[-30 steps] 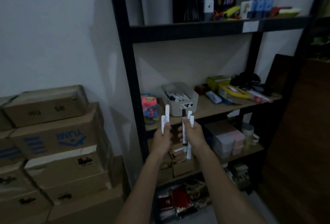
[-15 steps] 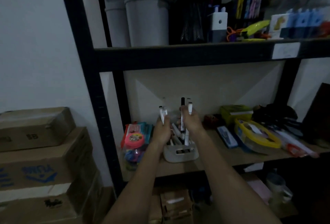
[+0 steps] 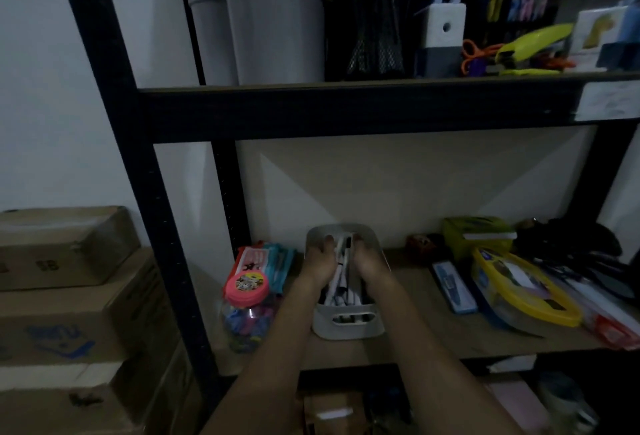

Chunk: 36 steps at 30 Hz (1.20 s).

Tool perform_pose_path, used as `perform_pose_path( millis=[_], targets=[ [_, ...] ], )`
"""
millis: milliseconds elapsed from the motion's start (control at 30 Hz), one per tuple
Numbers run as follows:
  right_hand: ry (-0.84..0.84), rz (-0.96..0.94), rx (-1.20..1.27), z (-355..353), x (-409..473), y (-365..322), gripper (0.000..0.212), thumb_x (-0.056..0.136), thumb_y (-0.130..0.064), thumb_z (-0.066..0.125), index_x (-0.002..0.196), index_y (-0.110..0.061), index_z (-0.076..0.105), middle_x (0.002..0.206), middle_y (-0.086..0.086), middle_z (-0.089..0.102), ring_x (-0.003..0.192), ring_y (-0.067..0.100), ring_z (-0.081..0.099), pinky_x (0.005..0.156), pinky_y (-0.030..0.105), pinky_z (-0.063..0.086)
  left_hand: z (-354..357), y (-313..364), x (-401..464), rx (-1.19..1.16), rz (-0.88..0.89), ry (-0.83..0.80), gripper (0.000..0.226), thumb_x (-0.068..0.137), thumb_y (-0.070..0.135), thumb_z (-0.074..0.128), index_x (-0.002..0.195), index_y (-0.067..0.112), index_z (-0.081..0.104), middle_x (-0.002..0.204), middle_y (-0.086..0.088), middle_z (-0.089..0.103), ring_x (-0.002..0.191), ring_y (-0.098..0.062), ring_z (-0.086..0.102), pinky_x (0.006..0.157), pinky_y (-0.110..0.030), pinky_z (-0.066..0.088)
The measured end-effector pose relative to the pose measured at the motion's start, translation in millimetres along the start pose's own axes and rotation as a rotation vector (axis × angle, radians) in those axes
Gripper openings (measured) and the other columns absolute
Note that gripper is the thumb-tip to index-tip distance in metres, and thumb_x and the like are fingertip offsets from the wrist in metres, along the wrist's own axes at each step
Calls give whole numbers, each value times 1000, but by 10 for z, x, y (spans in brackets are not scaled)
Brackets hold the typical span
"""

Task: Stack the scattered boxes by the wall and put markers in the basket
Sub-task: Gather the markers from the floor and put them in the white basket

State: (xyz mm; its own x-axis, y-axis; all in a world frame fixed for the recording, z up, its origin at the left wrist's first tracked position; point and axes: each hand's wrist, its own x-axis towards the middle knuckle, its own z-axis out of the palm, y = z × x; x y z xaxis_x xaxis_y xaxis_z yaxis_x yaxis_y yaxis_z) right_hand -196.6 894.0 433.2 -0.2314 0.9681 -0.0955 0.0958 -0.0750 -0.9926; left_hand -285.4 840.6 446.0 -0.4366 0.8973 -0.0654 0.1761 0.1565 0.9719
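A small grey basket with a handle slot stands on the wooden middle shelf. Both my hands reach down into it from the front. My left hand is at its left side and my right hand at its right side. Between them a bundle of white markers with black caps slants into the basket, and both hands still seem to grip it; my fingers are mostly hidden. More markers lie at the basket's bottom. Brown cardboard boxes are stacked against the white wall at the left.
A jar with a pink lid stands just left of the basket, a blue case and a yellow-rimmed container to its right. The black shelf post separates the boxes from the shelf. The upper shelf holds bins and a pen holder.
Both hands have gone from holding markers upright in front of the shelf to lowering them down into the grey basket. The view has closed in on the shelf.
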Motion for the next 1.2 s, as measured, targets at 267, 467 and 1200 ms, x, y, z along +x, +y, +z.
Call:
perform_pose_path(
  millis=[267,467,1200],
  targets=[
    [117,-84,-3,-52,-123,-193,44,105,-45,27,106,-16,60,110,7,62,96,24,58,92,30,44,-114,53,-243,116,208,92,34,102,30,38,119,7,56,122,-13,60,113,-27,56,92,-27,41],
    [161,-174,82,47,-547,-258,32,101,-34,37,104,-18,65,105,8,70,100,23,65,96,41,51,-348,34,-580,69,300,137,21,96,13,47,106,12,65,100,-1,65,93,-17,59,74,-19,41],
    [53,-103,-480,1394,-3693,1761,49,103,-37,45,151,-28,36,155,3,37,141,24,35,115,43,33,-2245,-2385,-2968,636,271,-163,49,100,37,48,144,20,36,142,-8,47,130,-28,44,107,-39,39]
  ],
)
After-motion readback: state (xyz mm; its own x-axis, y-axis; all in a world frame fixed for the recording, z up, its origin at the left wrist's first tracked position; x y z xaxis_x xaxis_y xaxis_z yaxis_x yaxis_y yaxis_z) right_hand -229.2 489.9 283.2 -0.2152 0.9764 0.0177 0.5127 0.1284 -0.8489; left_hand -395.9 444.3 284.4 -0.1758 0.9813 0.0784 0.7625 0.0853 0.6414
